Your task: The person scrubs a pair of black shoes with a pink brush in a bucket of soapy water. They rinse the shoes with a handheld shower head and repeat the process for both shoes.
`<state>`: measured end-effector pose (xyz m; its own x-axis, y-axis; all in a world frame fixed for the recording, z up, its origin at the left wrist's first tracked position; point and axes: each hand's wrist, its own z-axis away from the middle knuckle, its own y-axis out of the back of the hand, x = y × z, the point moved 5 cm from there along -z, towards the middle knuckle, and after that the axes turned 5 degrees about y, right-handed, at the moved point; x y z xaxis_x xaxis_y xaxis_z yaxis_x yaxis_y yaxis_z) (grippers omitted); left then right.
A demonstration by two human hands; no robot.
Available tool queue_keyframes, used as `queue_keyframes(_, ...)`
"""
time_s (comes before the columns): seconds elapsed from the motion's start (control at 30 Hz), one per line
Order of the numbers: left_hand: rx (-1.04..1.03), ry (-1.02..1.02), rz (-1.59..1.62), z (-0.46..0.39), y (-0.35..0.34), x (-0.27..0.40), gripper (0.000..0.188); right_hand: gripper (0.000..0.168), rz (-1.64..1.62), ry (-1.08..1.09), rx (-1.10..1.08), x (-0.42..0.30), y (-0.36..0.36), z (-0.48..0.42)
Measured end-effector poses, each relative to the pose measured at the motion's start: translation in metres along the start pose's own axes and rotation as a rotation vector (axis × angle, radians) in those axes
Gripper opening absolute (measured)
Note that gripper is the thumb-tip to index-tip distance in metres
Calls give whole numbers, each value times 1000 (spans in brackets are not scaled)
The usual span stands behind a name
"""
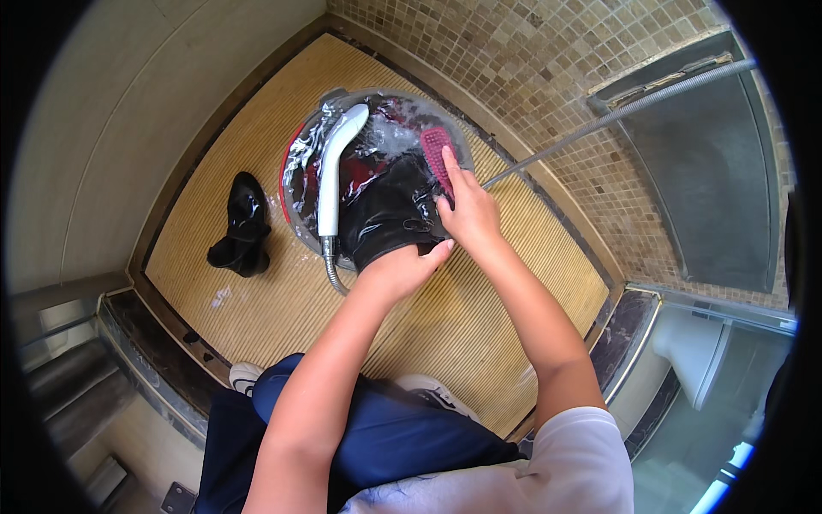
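Note:
A round basin point(287, 193) filled with water stands on the ribbed floor. A black leather boot point(385, 199) lies partly in the water, its opening towards me. My left hand point(401, 270) has its fingers inside the boot's shaft and its thumb outside on the rim, gripping it. In my right hand point(471, 209) is a pink scrubbing brush point(437, 151), held at the boot's right side with its bristled face up. A white handheld shower head point(332, 173) rests across the basin's left part. Another black boot point(243, 225) lies on the floor, left of the basin.
A metal shower hose point(559, 148) runs from the right wall down behind the basin. Mosaic-tiled wall point(514, 58) rises at the right, with a dark recessed panel point(706, 167). Dark stone curbs point(160, 347) edge the floor. A white toilet point(693, 353) stands beyond glass at the lower right.

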<state>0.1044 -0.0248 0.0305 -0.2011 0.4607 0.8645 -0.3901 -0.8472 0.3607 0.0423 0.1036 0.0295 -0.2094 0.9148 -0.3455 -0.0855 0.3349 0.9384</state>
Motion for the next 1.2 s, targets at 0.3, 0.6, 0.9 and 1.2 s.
queue_keyframes(0.3, -41, 336, -62, -14, 2, -35, 60, 65, -184, 76, 3, 4, -3, 0)
queue_keyframes(0.6, -35, 155, 1624, -5, 30, -14, 38, 59, -880, 41, 196, 9, 13, 4)
queue_keyframes(0.9, -56, 92, 1829, -3, 36, -31, 71, 46, -372, 290, -265, -102, 26, 61)
queue_keyframes(1.2, -116, 20, 1554, -11, 7, -23, 74, 41, -160, 100, 48, -37, 21, 0)
